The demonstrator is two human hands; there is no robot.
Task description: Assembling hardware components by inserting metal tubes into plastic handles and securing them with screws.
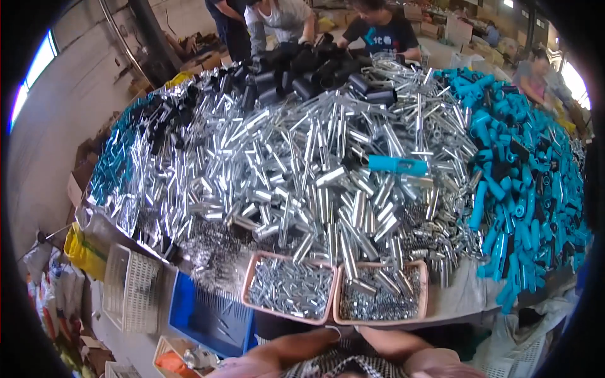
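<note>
Two pink trays [287, 315] stand loaded at the front edge of the table [463, 301]

Side by side and nearly touching, the trays sit just beyond my hands. I judge them stiff plastic, light alone but weighty with metal, best taken at opposite rims with fingers underneath. The left one holds small silver pins [290, 288]; the right one holds finer metal bits [362, 307], too small to tell apart, with larger silver tubes [386, 282] lying across them. The tubes look hard, smooth and likely slippery, safest pinched around the middle; nothing here seems fragile.

My left hand [328, 335] and right hand [368, 334] are mostly hidden at the table's edge, below the trays. I cannot tell whether my fingers are apart, together or closed on anything.

Behind the trays rises a heap of bright metal parts [328, 201], a lone teal sleeve [397, 165] lying on top. Teal tubes [523, 201] crowd the right side, and black tubes [302, 79] cap the far end. A blue crate [189, 315] and a cream basket [132, 296] stand to my left. Across the heap, a co-worker in a black shirt [386, 41] leans in beside another in a pale top [283, 22].
</note>
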